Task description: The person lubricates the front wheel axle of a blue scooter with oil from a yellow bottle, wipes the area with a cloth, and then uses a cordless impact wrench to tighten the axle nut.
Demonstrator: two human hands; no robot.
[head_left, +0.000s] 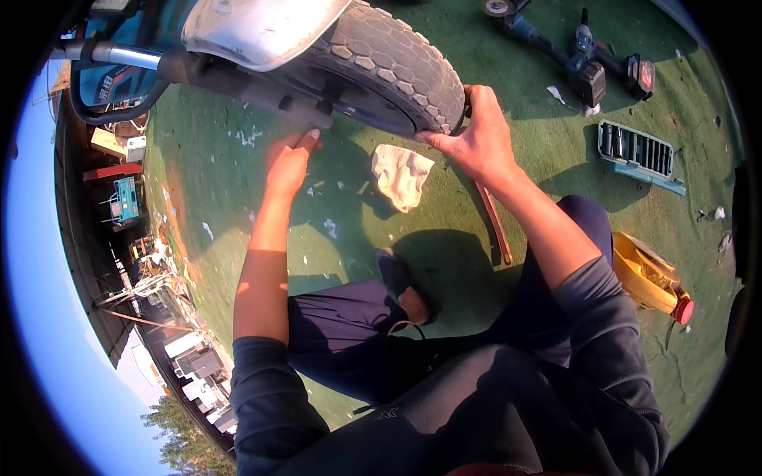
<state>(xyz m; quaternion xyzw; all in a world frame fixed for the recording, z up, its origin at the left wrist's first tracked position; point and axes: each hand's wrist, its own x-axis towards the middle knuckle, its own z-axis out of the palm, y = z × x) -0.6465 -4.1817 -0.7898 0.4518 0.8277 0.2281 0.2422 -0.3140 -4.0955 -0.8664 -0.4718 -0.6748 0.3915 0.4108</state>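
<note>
A wheel with a worn, chunky black tyre (401, 67) hangs at the top middle, partly covered by a silver mudguard (258, 32). My right hand (486, 143) grips the tyre's right end, thumb on the near side and fingers around the far side. My left hand (290, 165) is just below the lower end of a dark tube (254, 94) beside the wheel, its thumb pointing up at it. Blur there hides whether they touch and what its fingers do. A crumpled cream cloth (401, 178) lies on the green floor between my forearms.
Two cordless power tools (587, 59) lie at the far right. Nearer are a teal case of sockets (637, 152) and a yellow jug with a red cap (647, 274). A thin reddish-brown bar (494, 224) lies beneath my right forearm. Assorted clutter (194, 361) lines the left side.
</note>
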